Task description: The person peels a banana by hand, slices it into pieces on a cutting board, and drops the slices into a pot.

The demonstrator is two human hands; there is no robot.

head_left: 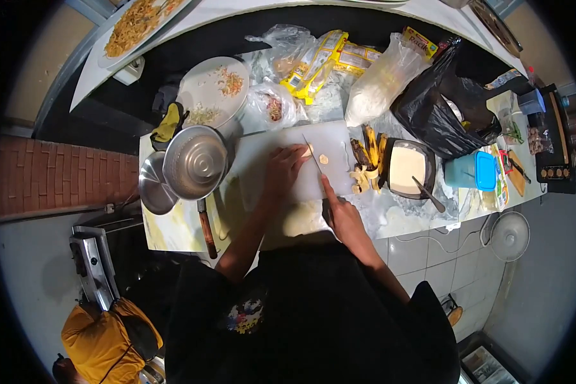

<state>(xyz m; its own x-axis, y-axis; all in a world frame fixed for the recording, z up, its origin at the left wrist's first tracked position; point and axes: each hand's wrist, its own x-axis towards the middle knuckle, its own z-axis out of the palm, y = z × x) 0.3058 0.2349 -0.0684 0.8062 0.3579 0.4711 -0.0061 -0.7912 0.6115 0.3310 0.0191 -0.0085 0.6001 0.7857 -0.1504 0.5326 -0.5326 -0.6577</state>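
My left hand (285,168) lies on the white cutting board (253,147), its fingers curled over a peeled banana (308,151) whose cut end shows past the fingertips. My right hand (345,217) grips a knife (315,157), the forefinger stretched along its back. The blade points away from me and sits right beside the banana's end. A round banana slice (324,159) lies flat on the board to the right of the blade. Most of the banana is hidden under my left hand, and the knife's handle is inside my right hand.
Banana peels (363,180) lie right of the board, beside a square bowl of pale batter (408,168) with a spoon. A metal pan (196,163) and a large plate (189,89) stand left. Plastic bags (387,77) and a blue-lidded container (486,171) stand behind and right.
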